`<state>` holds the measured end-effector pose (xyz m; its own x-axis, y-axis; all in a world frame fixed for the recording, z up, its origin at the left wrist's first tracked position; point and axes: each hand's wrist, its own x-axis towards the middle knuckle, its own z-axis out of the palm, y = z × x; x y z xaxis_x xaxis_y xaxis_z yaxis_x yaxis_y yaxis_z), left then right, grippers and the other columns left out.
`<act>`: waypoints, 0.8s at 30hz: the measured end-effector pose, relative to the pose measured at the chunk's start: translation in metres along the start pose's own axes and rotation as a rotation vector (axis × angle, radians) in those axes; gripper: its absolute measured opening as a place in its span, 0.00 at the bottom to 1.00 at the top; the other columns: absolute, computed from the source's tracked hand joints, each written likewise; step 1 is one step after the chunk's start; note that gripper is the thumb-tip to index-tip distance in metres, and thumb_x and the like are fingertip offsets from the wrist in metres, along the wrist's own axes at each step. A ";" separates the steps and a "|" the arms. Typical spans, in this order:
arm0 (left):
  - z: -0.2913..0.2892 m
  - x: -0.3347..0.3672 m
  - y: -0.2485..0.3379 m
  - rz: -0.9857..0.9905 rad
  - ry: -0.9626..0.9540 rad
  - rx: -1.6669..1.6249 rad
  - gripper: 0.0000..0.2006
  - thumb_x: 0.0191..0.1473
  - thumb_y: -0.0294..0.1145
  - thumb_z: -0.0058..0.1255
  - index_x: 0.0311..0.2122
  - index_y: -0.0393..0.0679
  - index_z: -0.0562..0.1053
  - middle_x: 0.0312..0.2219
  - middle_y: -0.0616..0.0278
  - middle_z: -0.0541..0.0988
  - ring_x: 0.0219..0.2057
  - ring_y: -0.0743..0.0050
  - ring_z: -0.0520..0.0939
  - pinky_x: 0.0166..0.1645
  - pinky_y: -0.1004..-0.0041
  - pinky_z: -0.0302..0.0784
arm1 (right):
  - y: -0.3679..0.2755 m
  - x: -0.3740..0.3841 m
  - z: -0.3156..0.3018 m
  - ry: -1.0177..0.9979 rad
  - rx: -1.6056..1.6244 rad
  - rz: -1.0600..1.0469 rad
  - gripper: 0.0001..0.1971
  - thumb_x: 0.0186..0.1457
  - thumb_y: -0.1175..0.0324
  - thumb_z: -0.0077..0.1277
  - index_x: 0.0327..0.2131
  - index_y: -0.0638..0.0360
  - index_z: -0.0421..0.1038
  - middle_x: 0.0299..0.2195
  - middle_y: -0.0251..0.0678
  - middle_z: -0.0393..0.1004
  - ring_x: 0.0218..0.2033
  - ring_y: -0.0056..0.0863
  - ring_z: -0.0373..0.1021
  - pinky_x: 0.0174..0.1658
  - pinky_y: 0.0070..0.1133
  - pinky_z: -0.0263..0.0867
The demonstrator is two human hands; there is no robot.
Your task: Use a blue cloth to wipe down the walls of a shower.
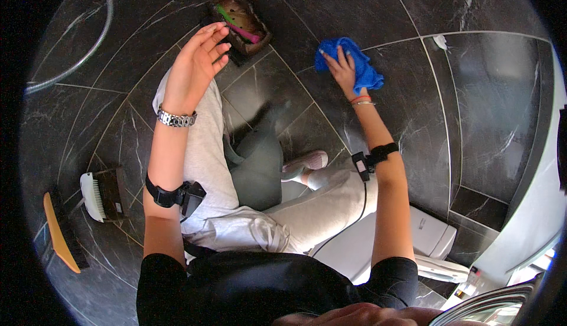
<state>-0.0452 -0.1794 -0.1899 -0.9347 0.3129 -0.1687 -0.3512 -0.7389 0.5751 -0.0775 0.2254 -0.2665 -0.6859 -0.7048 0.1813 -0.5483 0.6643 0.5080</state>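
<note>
My right hand [344, 73] is pressed flat, fingers spread, on a bunched blue cloth [367, 72] against the dark marbled wall tiles [407, 98]. My left hand [198, 60] hangs in the air ahead of my left knee with nothing in it. Its fingers are loosely bent and apart. Just beyond its fingertips lies a brown tray [263, 20] that has a green piece and a pink piece in it. Between my legs is a smooth grey-green object [257, 175] whose kind I cannot make out.
At the left are a white-backed brush [90, 196] and a curved tan wooden piece [58, 237]. A metal shower hose [97, 48] curves at upper left. To the right a recessed niche [496, 113] is set in the wall. A white toilet [434, 231] stands behind my right arm.
</note>
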 end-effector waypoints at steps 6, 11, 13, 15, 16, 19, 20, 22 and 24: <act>0.003 0.010 -0.012 -0.020 -0.047 0.045 0.14 0.53 0.36 0.40 0.44 0.42 0.65 0.39 0.67 0.71 0.36 0.79 0.70 0.40 0.78 0.67 | 0.060 0.029 -0.134 -0.188 -0.759 0.231 0.22 0.47 0.61 0.41 0.49 0.31 0.59 0.58 0.10 0.45 0.54 0.25 0.49 0.44 0.36 0.53; 0.012 0.012 -0.012 0.012 -0.109 0.121 0.14 0.53 0.36 0.41 0.44 0.43 0.66 0.38 0.67 0.71 0.36 0.78 0.71 0.41 0.78 0.66 | 0.118 0.074 -0.300 0.174 -0.878 0.451 0.26 0.41 0.72 0.45 0.48 0.33 0.61 0.53 0.19 0.56 0.46 0.34 0.58 0.39 0.29 0.54; 0.008 0.014 -0.007 0.015 -0.041 0.117 0.14 0.53 0.37 0.40 0.44 0.44 0.66 0.39 0.67 0.72 0.37 0.78 0.71 0.42 0.77 0.66 | 0.107 0.090 -0.310 0.308 -0.720 0.496 0.23 0.42 0.74 0.44 0.46 0.45 0.65 0.54 0.29 0.57 0.48 0.39 0.57 0.49 0.35 0.54; -0.002 0.010 -0.009 0.026 -0.021 0.119 0.14 0.54 0.37 0.40 0.44 0.44 0.66 0.39 0.67 0.72 0.37 0.78 0.72 0.42 0.77 0.66 | 0.110 0.092 -0.280 0.357 -0.555 0.451 0.25 0.42 0.73 0.45 0.48 0.44 0.62 0.56 0.28 0.52 0.49 0.37 0.57 0.48 0.39 0.53; -0.003 0.012 -0.010 0.032 -0.030 0.105 0.14 0.54 0.38 0.40 0.44 0.45 0.66 0.40 0.67 0.71 0.38 0.78 0.72 0.42 0.76 0.66 | 0.121 0.089 -0.257 0.348 -0.521 0.289 0.30 0.38 0.70 0.49 0.48 0.31 0.61 0.52 0.20 0.59 0.38 0.31 0.62 0.31 0.24 0.60; 0.001 0.014 -0.017 0.045 -0.082 0.184 0.14 0.54 0.39 0.39 0.44 0.46 0.66 0.41 0.67 0.71 0.38 0.78 0.72 0.42 0.76 0.67 | 0.069 0.073 -0.178 -0.032 -0.493 0.235 0.23 0.40 0.74 0.45 0.44 0.42 0.65 0.52 0.23 0.57 0.31 0.29 0.62 0.29 0.19 0.64; 0.004 0.016 -0.020 0.041 -0.095 0.223 0.13 0.54 0.38 0.39 0.44 0.46 0.66 0.41 0.67 0.72 0.38 0.78 0.72 0.42 0.76 0.67 | 0.050 0.060 -0.147 -0.122 -0.495 0.143 0.21 0.43 0.74 0.42 0.43 0.42 0.66 0.52 0.24 0.56 0.35 0.30 0.62 0.28 0.19 0.65; 0.008 0.015 -0.020 0.024 -0.119 0.258 0.13 0.55 0.37 0.39 0.43 0.46 0.66 0.39 0.66 0.72 0.37 0.78 0.73 0.40 0.78 0.68 | 0.015 0.021 -0.093 -0.228 -0.407 0.062 0.19 0.44 0.70 0.43 0.43 0.41 0.67 0.55 0.23 0.52 0.43 0.32 0.59 0.32 0.23 0.64; 0.014 0.014 -0.019 0.005 -0.119 0.232 0.13 0.54 0.37 0.40 0.44 0.45 0.66 0.40 0.66 0.72 0.37 0.78 0.73 0.41 0.77 0.69 | -0.014 -0.033 -0.052 -0.348 -0.299 0.066 0.18 0.46 0.68 0.42 0.43 0.41 0.67 0.55 0.22 0.52 0.48 0.33 0.56 0.38 0.27 0.61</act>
<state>-0.0507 -0.1527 -0.1921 -0.9183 0.3880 -0.0781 -0.3120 -0.5883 0.7460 -0.0229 0.2264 -0.2359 -0.8627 -0.5035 -0.0461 -0.3708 0.5679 0.7349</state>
